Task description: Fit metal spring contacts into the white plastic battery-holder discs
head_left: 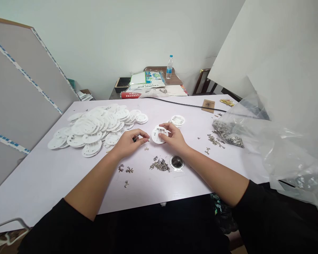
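My right hand [173,137] grips a round white plastic disc [155,135] with slots, thumb on its face and fingers at its upper edge. Just left of it, my left hand [132,141] pinches a small metal piece [148,139] between thumb and fingertips. A dark, thin thing also shows within that hand, too hidden to name. The metal piece is close to the disc's left edge; contact cannot be told. Below the hands lies a pile of small metal pieces [160,164] beside a round dark-centred dish [177,162]. A short stack of white discs [177,120] stands behind my right hand.
A large heap of white discs [87,123] covers the table's left part. To the right are a clear bag of metal parts [228,134], loose metal pieces [214,140] and a brown card [208,105]. A black cable [180,103] crosses the back; a water bottle [169,67] stands beyond.
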Demonstrator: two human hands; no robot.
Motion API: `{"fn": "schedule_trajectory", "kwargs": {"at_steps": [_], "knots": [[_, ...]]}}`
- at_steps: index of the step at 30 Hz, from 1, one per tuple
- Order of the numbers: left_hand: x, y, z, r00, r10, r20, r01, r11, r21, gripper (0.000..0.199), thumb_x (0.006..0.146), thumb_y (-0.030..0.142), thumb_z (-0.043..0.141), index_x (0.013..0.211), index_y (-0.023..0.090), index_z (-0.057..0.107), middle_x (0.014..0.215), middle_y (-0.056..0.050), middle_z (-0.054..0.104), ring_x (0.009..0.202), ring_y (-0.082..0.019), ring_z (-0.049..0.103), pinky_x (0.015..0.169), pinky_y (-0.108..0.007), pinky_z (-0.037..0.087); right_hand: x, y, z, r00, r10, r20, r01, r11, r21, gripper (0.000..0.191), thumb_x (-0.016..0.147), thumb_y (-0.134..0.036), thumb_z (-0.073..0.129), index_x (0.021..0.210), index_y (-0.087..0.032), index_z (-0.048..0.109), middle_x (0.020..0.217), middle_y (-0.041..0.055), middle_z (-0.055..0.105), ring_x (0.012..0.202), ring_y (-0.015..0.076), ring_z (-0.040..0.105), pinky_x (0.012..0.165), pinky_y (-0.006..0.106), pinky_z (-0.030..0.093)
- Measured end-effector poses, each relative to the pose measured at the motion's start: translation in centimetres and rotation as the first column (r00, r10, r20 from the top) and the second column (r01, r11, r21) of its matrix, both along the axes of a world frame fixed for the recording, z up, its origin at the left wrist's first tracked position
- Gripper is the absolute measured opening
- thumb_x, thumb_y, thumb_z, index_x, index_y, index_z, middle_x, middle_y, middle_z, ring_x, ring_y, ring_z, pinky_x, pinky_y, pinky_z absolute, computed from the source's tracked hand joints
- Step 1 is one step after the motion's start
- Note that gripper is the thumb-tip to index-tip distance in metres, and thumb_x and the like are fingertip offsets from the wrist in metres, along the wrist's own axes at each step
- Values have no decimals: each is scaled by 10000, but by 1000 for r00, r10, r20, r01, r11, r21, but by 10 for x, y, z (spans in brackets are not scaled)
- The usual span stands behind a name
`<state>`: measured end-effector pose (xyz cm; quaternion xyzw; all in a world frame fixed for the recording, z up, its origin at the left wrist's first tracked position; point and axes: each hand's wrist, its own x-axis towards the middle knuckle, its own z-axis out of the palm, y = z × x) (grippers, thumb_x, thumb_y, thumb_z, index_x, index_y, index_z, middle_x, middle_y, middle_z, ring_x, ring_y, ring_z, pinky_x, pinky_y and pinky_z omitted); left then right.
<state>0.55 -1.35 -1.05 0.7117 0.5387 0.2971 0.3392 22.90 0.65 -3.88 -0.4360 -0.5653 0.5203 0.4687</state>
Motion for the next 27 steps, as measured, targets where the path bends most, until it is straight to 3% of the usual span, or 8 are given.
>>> {"fn": "schedule_trajectory", "kwargs": {"at_steps": [4, 8, 13, 18, 27], "knots": [[5, -3, 1, 1000, -2, -8, 2, 1000, -26, 312, 808, 459, 693, 998, 220, 758, 958, -9, 718, 652, 6, 412, 650, -169, 363, -1, -3, -3, 996, 2, 85, -8, 997, 72, 449, 742, -338, 711, 1148, -173, 616, 1097, 46, 632, 842, 79, 631, 759, 222, 533], [8, -4, -2, 1000, -4, -25, 3, 1000, -26, 330, 809, 476, 687, 994, 214, 762, 844, -8, 686, 632, -4, 390, 639, -175, 348, -3, -5, -2, 999, 26, 41, -30, 994, 105, 374, 771, -370, 708, 1052, -152, 591, 1041, 43, 622, 870, 78, 618, 786, 219, 530], [7, -1, -6, 999, -46, 4, 46, 998, 47, 283, 830, 451, 677, 968, 221, 769, 990, -18, 691, 760, -18, 487, 738, -195, 389, -4, -6, -2, 997, 69, -24, -65, 989, 131, 379, 807, -416, 705, 1045, -154, 567, 1049, 42, 598, 942, 83, 618, 873, 230, 526], [7, 1, -6, 1000, -25, 1, 25, 1000, 18, 229, 835, 408, 677, 956, 236, 767, 993, -8, 678, 818, -26, 517, 793, -211, 405, -4, -6, -5, 994, 100, -39, -91, 978, 187, 394, 820, -431, 714, 1055, -161, 550, 1073, 57, 602, 988, 99, 607, 890, 243, 522], [8, 2, -11, 997, -21, 78, 14, 995, 99, 263, 826, 422, 697, 944, 201, 775, 961, -28, 690, 758, -15, 514, 704, -187, 388, -6, -10, -3, 990, 120, -76, -104, 977, 188, 408, 826, -440, 727, 1063, -171, 531, 1097, 57, 585, 1000, 94, 598, 898, 240, 519]]}}
